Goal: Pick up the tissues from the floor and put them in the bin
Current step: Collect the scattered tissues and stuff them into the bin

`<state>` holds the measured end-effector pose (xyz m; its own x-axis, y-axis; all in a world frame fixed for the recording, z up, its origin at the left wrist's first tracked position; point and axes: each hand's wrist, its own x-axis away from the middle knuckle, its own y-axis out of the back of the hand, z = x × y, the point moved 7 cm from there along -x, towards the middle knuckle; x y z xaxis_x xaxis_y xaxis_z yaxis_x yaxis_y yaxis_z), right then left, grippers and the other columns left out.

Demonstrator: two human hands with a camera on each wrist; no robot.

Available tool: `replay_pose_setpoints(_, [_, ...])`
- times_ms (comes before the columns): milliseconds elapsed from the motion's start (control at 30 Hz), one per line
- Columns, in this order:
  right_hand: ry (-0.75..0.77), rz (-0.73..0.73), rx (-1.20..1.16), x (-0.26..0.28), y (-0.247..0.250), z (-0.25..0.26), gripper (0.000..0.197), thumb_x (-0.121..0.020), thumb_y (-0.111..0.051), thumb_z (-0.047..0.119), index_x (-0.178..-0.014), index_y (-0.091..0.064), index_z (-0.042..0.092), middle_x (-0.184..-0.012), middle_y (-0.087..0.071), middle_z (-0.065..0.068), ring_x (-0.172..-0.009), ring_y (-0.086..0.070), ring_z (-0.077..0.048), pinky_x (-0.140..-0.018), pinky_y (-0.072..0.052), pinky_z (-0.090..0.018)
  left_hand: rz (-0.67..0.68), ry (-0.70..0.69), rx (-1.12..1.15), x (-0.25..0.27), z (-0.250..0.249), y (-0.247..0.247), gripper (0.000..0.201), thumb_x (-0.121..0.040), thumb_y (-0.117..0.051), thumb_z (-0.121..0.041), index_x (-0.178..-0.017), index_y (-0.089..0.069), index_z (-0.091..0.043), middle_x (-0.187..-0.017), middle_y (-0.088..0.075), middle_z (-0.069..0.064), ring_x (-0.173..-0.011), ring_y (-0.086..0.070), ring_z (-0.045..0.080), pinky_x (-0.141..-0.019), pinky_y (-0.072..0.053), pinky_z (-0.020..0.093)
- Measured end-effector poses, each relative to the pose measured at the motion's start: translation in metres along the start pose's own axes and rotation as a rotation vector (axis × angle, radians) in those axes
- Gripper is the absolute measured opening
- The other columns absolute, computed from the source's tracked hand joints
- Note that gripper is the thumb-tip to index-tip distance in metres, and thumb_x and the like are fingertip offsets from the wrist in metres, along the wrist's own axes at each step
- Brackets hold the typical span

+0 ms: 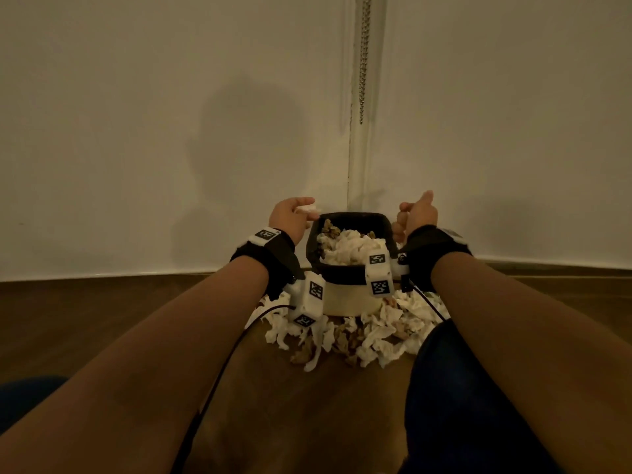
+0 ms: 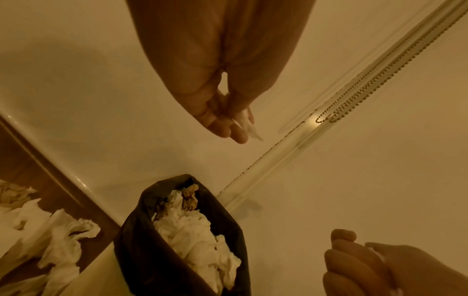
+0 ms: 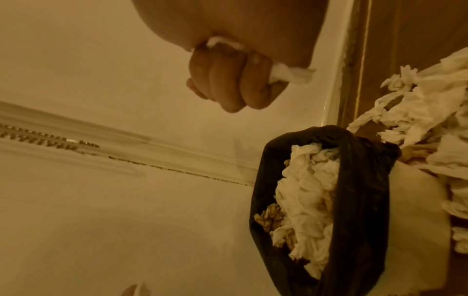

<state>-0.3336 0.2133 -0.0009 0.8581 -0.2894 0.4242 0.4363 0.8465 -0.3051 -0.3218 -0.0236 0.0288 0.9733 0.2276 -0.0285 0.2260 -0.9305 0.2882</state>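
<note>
Forearms [image 1: 171, 336] over wooden floor [image 1: 102, 319]; bin [image 1: 345, 289] against white wall [image 1: 136, 131].

No readable words or numbers anywhere; only black-and-white coded squares on the white wrist-mounted blocks [image 1: 379, 273], which carry no legible text.

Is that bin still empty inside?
No, the bin with its black liner is already heaped with crumpled white tissues, as the head view shows, and more lie on the floor around it.
</note>
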Motion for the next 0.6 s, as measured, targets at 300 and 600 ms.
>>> replay_pose_setpoints(300, [-0.146,0.198,0.223,-0.039,-0.031,-0.043,0.020,-0.096,-0.034,0.015,-0.092,-0.053,0.009,-0.093,-0.049,-0.007,-0.079,-0.049,-0.022,-0.069,-0.042,-0.028,-0.013,-0.017,-0.189,-0.008,0.035,-0.020,0.013,-0.085,-0.064,-0.014,-0.094,-0.073,-0.014,-0.101,-0.071,0.007,-0.097,-0.064,0.020,-0.079,-0.047,0.022])
replay_pose_setpoints(600, [0.191,0.165,1.403,-0.072,-0.046,-0.067,0.035,-0.096,-0.046,0.023,-0.124,-0.053,0.003,-0.128,-0.053,-0.018,-0.117,-0.052,-0.033,-0.099,-0.043,-0.038,0.261,-0.150,-0.586,-0.019,0.059,-0.077,0.030,-0.091,-0.051,-0.018,-0.077,-0.067,0.002,-0.087,-0.067,0.017,-0.086,-0.063,0.028,-0.073,-0.047,0.028])
